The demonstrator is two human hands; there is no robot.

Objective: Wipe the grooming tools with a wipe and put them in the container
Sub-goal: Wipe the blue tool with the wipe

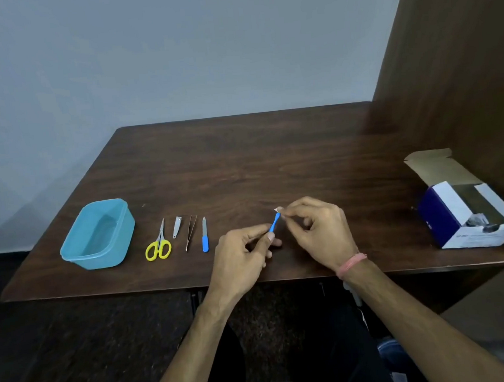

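Over the near edge of the table (242,161), about midway along it, two bare hands meet just above the wood. The left hand (241,252) has its thumb and forefinger curled round the lower end of a small blue-handled tool (275,223), which tilts up and to the right. The right hand (318,230), a pink band (351,265) at its wrist, pinches something small and pale at the tool's upper tip (277,209), perhaps a scrap of wipe, though it is too small to be sure. Left of the hands, near the same edge, four tools lie side by side and apart: a blue-handled nail file (204,235), tweezers (190,232), a nail clipper (177,227) and yellow-handled scissors (158,244). Farther left, near the left edge, stands an open teal container (126,229), holding nothing that shows. Close to the right edge sits an open blue and white cardboard box (448,216), its flap raised. Beyond the far edge is a pale wall (171,45), with a brown panel (459,66) to the right.
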